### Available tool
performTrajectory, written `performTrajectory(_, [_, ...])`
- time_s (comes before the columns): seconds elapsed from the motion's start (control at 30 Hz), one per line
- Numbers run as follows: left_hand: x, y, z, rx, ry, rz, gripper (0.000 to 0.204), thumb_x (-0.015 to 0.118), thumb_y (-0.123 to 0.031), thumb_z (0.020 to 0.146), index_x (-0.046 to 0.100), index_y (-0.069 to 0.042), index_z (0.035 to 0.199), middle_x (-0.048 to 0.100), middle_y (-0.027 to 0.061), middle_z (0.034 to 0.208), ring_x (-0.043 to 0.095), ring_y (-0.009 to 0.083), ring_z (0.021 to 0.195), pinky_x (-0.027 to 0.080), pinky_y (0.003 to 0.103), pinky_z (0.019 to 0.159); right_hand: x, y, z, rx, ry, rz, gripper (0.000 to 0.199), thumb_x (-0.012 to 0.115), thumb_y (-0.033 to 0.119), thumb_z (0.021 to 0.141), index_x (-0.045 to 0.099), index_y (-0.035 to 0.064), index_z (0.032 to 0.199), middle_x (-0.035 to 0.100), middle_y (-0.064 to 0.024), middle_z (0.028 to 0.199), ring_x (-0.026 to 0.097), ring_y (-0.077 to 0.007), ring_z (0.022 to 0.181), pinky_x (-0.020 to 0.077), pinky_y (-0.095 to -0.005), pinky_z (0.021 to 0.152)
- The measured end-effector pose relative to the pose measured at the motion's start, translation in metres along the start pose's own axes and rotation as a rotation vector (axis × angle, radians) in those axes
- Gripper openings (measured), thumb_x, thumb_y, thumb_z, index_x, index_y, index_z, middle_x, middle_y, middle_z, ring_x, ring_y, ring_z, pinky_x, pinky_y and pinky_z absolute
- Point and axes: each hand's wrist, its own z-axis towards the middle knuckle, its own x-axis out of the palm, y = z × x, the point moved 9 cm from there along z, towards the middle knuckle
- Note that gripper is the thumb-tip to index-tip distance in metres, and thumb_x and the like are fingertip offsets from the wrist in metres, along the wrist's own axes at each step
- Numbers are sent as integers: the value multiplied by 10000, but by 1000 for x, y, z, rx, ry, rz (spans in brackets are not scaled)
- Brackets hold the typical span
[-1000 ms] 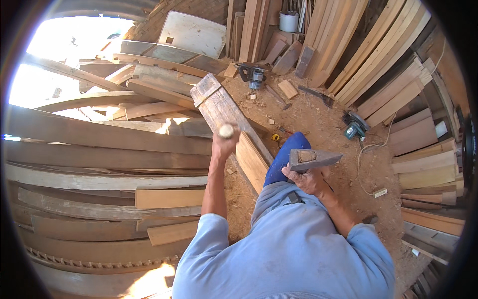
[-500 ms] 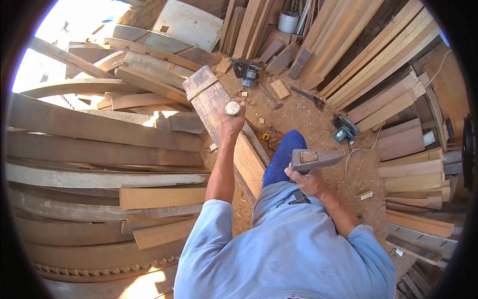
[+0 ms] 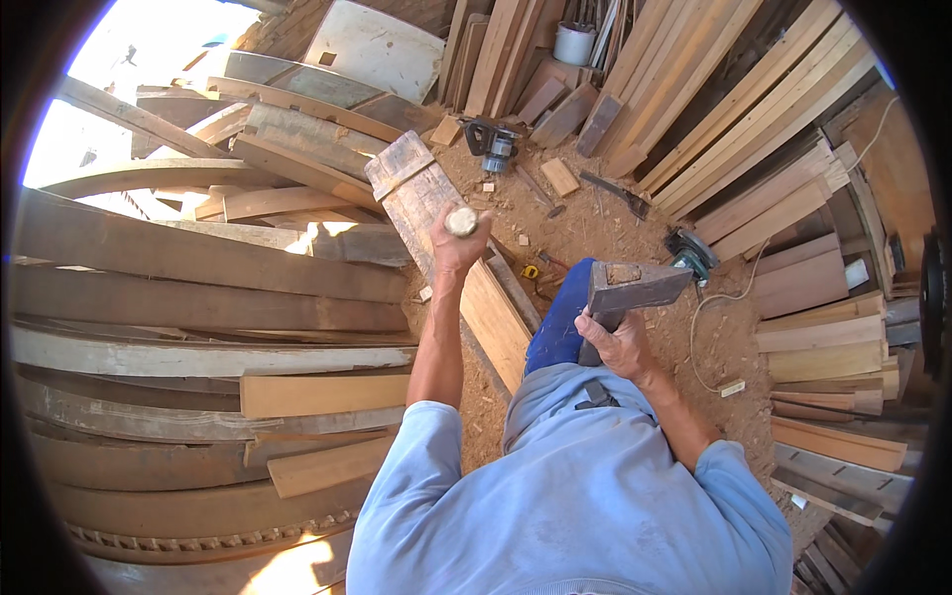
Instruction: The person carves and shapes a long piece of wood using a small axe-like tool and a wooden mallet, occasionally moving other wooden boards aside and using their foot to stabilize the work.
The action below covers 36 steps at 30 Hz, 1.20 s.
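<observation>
Planks (image 3: 208, 297) lay stacked in curved rows to the person's left, and more boards (image 3: 754, 149) leaned along the far right. Sawdust-covered ground (image 3: 615, 223) between them held a power tool (image 3: 493, 141), an offcut block (image 3: 560, 177) and another corded tool (image 3: 691, 253). A white bucket (image 3: 573, 44) stood at the far end. The right hand (image 3: 617, 342) was closed around the handle of an axe-like tool, its grey head (image 3: 635, 286) just above the blue-clad knee (image 3: 560, 317). The left hand (image 3: 458, 238), arm stretched forward, was clenched around a round wooden handle end (image 3: 461, 220), over a long plank (image 3: 446, 238) running away from the person.
</observation>
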Motion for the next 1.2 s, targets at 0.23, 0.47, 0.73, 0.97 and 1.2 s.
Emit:
performTrajectory(0.23, [-15, 19, -7, -321, -275, -253, 240, 736, -207, 943, 595, -21, 995, 652, 50, 937, 615, 136, 852, 503, 310, 720, 6, 2, 4, 32, 31, 39, 296, 719, 321, 930, 613, 55, 857, 567, -10, 750, 515, -143, 719, 441, -343, 674])
performTrajectory(0.47, [-2, -24, 11, 73, -67, -284, 162, 744, -84, 884, 591, -46, 921, 615, -34, 804, 568, 75, 722, 467, 256, 630, 6, -10, 8, 78, -8, 94, 264, 730, 288, 927, 634, 46, 888, 606, -9, 771, 548, -131, 715, 460, -322, 666])
performTrajectory(0.73, [-3, -18, 15, 226, -98, -163, 189, 770, -105, 832, 588, -66, 866, 561, -5, 734, 539, 100, 678, 453, 270, 614, 0, 44, 21, -66, -68, 64, 225, 744, 236, 919, 646, 34, 931, 630, -11, 811, 571, -118, 743, 478, -298, 686])
performTrajectory(0.97, [2, -29, 12, 302, -18, -58, 259, 815, -164, 804, 580, -58, 829, 539, 23, 723, 529, 129, 689, 452, 296, 632, -17, 101, 29, -237, -91, 54, 166, 739, 169, 917, 648, 30, 925, 618, -1, 794, 554, -102, 695, 468, -289, 644])
performTrajectory(1.2, [-1, -25, 4, 284, -31, -82, 228, 798, -129, 844, 582, -58, 829, 548, 3, 742, 523, 91, 700, 451, 276, 629, -28, 115, 23, -336, -169, -1, 127, 745, 120, 906, 656, 32, 886, 620, 9, 748, 541, -76, 641, 442, -259, 582])
